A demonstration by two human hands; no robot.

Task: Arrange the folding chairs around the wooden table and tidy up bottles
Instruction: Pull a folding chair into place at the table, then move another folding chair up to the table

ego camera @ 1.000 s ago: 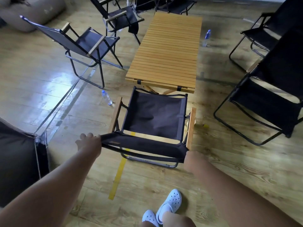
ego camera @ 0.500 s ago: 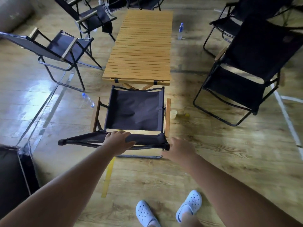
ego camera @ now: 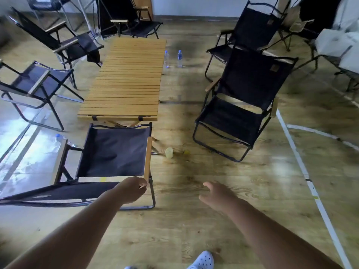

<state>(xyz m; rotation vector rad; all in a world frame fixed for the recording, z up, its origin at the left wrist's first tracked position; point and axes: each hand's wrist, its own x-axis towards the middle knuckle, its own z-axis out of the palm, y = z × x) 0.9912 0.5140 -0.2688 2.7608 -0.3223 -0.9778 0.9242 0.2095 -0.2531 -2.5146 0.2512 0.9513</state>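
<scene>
Black chair (ego camera: 114,152) sits at the table's (ego camera: 124,84) near end; left hand (ego camera: 131,189) pinches its back corner, right hand (ego camera: 217,193) open, empty. Next, I judge: the floor bottles (ego camera: 179,58).

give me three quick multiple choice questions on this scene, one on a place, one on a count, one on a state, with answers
1. Where do the two upright bottles stand?
A. on the wooden table
B. on the floor right of the table
C. on a chair seat

2. How many items lie on the wooden table?
A. none
B. two
C. four

3. What is the right hand doing?
A. gripping a bottle
B. holding a chair arm
C. open, holding nothing

Answers: B, they stand on the floorboards beside its far right edge; A, its slats are bare; C, its fingers are spread above the floor, while the left hand touches the near chair.
</scene>
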